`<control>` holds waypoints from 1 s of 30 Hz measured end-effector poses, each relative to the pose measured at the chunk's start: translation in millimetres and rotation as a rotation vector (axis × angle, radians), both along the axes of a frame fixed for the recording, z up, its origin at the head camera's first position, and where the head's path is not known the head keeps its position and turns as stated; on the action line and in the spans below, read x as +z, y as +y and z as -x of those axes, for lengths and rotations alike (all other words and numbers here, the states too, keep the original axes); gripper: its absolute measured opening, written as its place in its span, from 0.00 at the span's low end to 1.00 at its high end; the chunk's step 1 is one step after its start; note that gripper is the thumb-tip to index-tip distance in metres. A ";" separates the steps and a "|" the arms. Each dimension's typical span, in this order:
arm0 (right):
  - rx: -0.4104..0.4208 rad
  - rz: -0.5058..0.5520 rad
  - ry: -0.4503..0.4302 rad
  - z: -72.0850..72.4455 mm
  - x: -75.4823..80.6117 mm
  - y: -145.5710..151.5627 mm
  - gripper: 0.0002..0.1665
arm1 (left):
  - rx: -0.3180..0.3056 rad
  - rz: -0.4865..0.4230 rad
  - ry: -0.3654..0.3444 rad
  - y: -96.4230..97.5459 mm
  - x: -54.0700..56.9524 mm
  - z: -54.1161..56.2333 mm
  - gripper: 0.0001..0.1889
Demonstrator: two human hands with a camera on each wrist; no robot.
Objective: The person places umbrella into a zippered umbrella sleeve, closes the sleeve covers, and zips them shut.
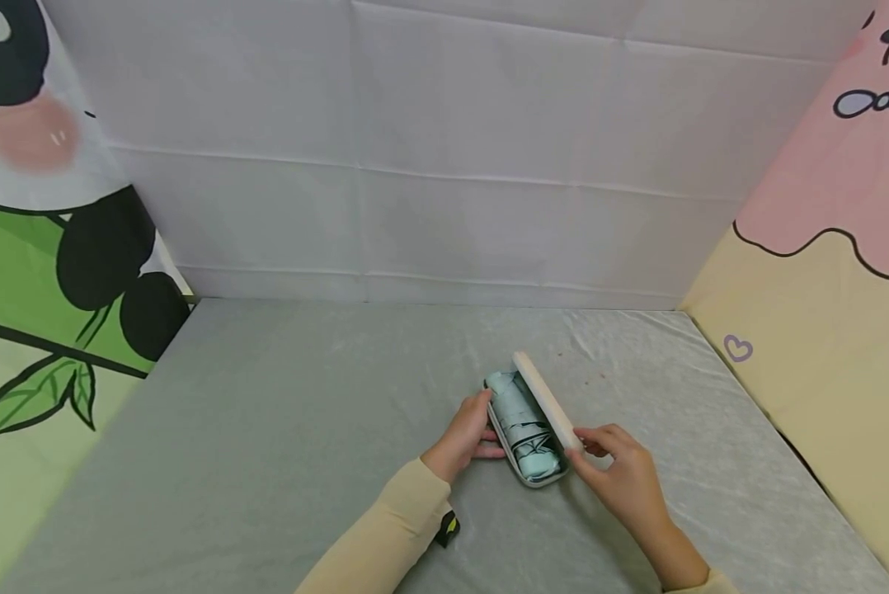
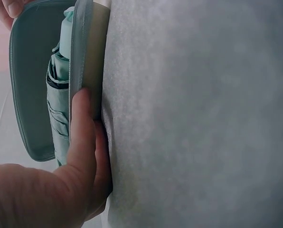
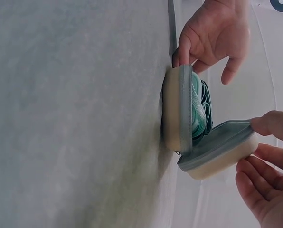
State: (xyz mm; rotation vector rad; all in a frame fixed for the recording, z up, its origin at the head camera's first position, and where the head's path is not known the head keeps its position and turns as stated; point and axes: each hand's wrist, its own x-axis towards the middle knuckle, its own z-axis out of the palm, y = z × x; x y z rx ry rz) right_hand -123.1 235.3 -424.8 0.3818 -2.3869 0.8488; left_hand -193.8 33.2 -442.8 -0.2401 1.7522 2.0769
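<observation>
A cream zip case (image 1: 537, 481) with a grey-green lining lies unzipped on the table, its lid (image 1: 544, 400) raised along the right side. Inside is a folded mint-green umbrella (image 1: 515, 412), its cloth bunched and crossed by dark lines. My left hand (image 1: 465, 436) holds the base from the left; in the left wrist view the thumb (image 2: 83, 102) lies against the side wall, with the other fingers lower, close to the table. Near the lid's front end, my right hand (image 1: 623, 470) pinches its edge between thumb and fingers, and the lid (image 3: 222, 156) stands tilted away from the base.
A small black item with a yellow mark (image 1: 448, 526) lies partly hidden under my left sleeve (image 1: 392, 528). Grey cloth covers the table (image 1: 266, 462). A white sheet (image 1: 452, 165) hangs behind, with printed cartoon panels at both sides.
</observation>
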 end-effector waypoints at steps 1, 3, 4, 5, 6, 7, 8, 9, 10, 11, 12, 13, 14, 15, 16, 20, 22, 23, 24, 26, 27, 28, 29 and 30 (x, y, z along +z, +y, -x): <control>0.000 -0.003 0.000 -0.1 -0.2 -0.2 0.16 | 0.000 -0.001 0.002 0.0 -0.2 0.0 0.30; 0.003 -0.008 0.000 -0.1 -0.6 -0.8 0.16 | -0.001 0.002 0.001 0.1 -0.4 -0.3 0.30; 0.006 -0.011 0.000 -0.2 -0.7 -1.2 0.17 | 0.001 0.003 -0.001 0.1 -0.5 -0.4 0.30; 0.008 -0.015 0.002 -0.2 -1.0 -1.7 0.17 | 0.002 0.005 0.000 0.1 -0.5 -0.4 0.31; 0.011 -0.019 0.003 -0.4 -1.1 -2.2 0.17 | 0.003 0.006 0.001 0.1 -0.6 -0.4 0.31; 0.016 -0.021 0.005 -0.5 -1.3 -2.6 0.17 | 0.005 0.008 0.000 0.1 -0.7 -0.4 0.31; 0.018 -0.025 0.010 -0.5 -1.6 -3.0 0.17 | 0.005 0.010 0.000 0.1 -0.7 -0.3 0.31; 0.021 -0.027 0.015 -0.6 -1.7 -3.3 0.17 | 0.005 0.011 0.000 0.1 -0.7 -0.2 0.31; 0.024 -0.030 0.022 -0.6 -2.0 -3.5 0.17 | 0.005 0.011 0.000 0.2 -0.7 -0.1 0.31; 0.025 -0.034 0.030 -0.6 -2.2 -3.6 0.17 | 0.004 0.012 0.000 0.3 -0.8 0.0 0.31; 0.028 -0.034 0.036 -0.6 -2.4 -3.7 0.17 | 0.004 0.011 0.000 0.3 -0.7 0.1 0.31; 0.031 -0.036 0.043 -0.5 -2.6 -3.8 0.17 | 0.004 0.012 -0.001 0.4 -0.5 0.1 0.31; 0.032 -0.039 0.049 -0.6 -2.6 -3.9 0.17 | 0.004 0.013 -0.002 0.4 -0.5 0.2 0.31; 0.034 -0.039 0.053 -0.6 -2.8 -4.0 0.17 | 0.004 0.014 -0.002 0.4 -0.3 0.3 0.31; 0.038 -0.039 0.056 -0.5 -2.8 -4.2 0.17 | 0.005 0.013 -0.001 0.4 -0.2 0.4 0.31; 0.043 -0.042 0.055 -0.5 -2.9 -4.9 0.17 | 0.005 0.017 0.000 0.5 -0.1 1.1 0.31; 0.043 -0.050 0.051 -0.7 -3.0 -5.3 0.18 | 0.001 0.018 0.005 0.8 -0.3 1.4 0.31; 0.042 -0.053 0.048 -1.0 -3.0 -5.4 0.18 | -0.001 0.020 0.004 0.9 -0.5 1.4 0.30; 0.042 -0.057 0.046 -1.2 -3.1 -5.6 0.18 | -0.002 0.023 0.005 1.1 -0.6 1.3 0.30; 0.044 -0.065 0.044 -1.7 -3.0 -6.0 0.18 | -0.005 0.028 0.008 1.3 -0.3 1.1 0.30; 0.046 -0.067 0.045 -2.0 -3.0 -6.2 0.19 | -0.006 0.031 0.010 1.5 -0.3 1.0 0.30; 0.048 -0.067 0.046 -2.1 -3.1 -6.4 0.18 | -0.005 0.033 0.009 1.7 -0.4 0.9 0.30; 0.051 -0.067 0.049 -2.1 -3.0 -6.7 0.18 | -0.005 0.034 0.008 1.9 -0.3 0.7 0.30; 0.053 -0.069 0.051 -2.2 -3.1 -6.9 0.18 | -0.004 0.035 0.008 2.0 0.0 0.5 0.30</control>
